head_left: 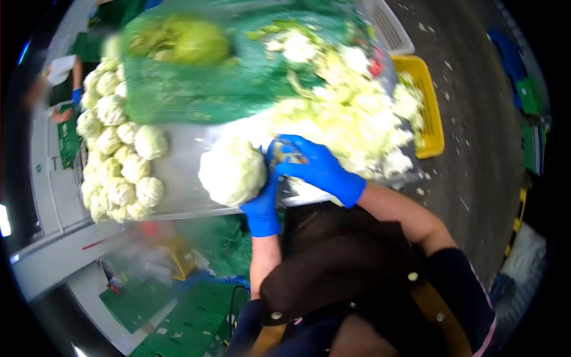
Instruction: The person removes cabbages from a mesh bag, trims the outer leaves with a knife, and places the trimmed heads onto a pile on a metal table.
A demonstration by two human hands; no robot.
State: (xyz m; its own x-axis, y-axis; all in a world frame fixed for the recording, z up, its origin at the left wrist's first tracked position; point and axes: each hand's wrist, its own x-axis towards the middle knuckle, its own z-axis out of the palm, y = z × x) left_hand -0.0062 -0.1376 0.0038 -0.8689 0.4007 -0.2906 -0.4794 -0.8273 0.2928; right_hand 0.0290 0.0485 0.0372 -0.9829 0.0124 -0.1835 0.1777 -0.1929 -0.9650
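Note:
A pale, rounded cabbage head [233,172] is held up at the table's front edge. My left hand [263,205] is closed around its right side and underside, partly hidden behind it. My right hand [316,168], also in a blue glove, is just to the right of the head with its fingers curled in. Something small and greyish brown shows between those fingers, too blurred to name. Pale leaf trimmings [345,122] lie heaped behind my right hand. Above them a green mesh sack [196,89] lies across the table, with a greener cabbage [199,43] visible at it.
Pale cabbage heads [110,143] are stacked along the table's left end. A yellow crate [437,119] with leaves stands at the right end, beside a light grey crate [389,27]. Green crates [178,327] are below on the left. Another person's arm [76,74] shows at far left.

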